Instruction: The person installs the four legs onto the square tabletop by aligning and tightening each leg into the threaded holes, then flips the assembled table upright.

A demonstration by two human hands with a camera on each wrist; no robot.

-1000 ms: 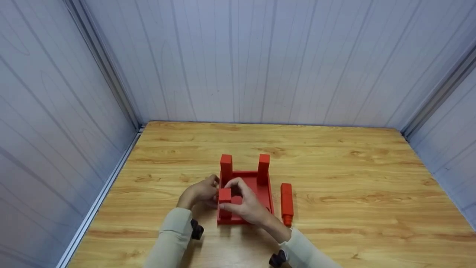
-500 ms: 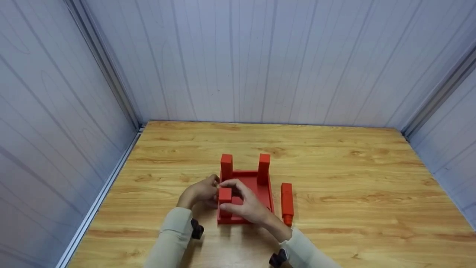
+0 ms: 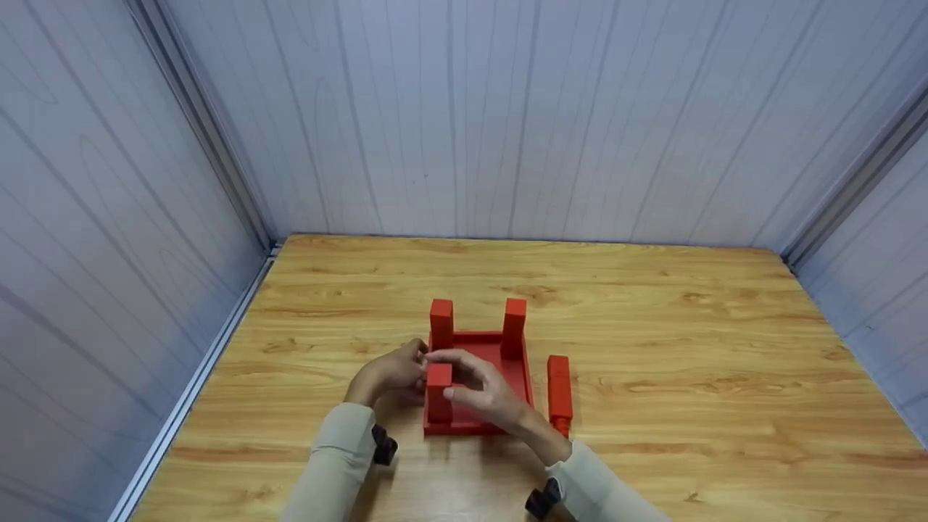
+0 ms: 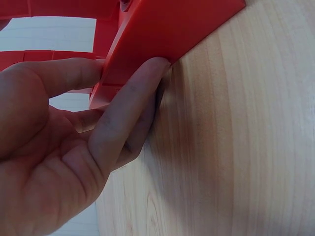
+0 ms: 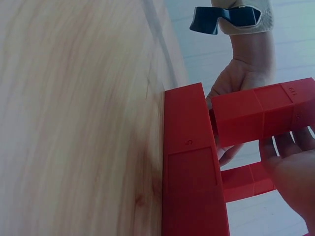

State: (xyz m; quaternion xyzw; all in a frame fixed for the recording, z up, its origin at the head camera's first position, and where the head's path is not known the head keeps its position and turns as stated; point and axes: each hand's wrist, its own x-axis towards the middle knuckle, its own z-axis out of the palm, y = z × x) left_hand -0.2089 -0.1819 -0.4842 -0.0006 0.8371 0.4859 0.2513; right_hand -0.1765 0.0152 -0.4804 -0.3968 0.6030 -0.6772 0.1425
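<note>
A shallow red tray-like base [image 3: 516,377] lies on the table with three square red legs standing at its corners. My left hand [image 3: 395,368] holds the base's left wall; in the left wrist view one finger lies along the outer face and another meets the rim. Round the near-left leg [image 3: 439,395] curls my right hand [image 3: 487,391], thumb at its right side and fingers behind it. The right wrist view has those fingers partly hidden by this leg [image 5: 263,113]. Behind it stand the far-left leg [image 3: 441,322] and far-right leg [image 3: 514,326].
A loose red leg [image 3: 559,388] with a narrow round end lies on the wooden table [image 3: 689,348], right of the base. Pale panels [image 3: 478,123] wall in the table's back and sides. Each wrist wears a dark band.
My right thumb has slid rightward off the front of the near-left leg to its right side, and the fingers have straightened somewhat behind it. My left hand and the base stay put.
</note>
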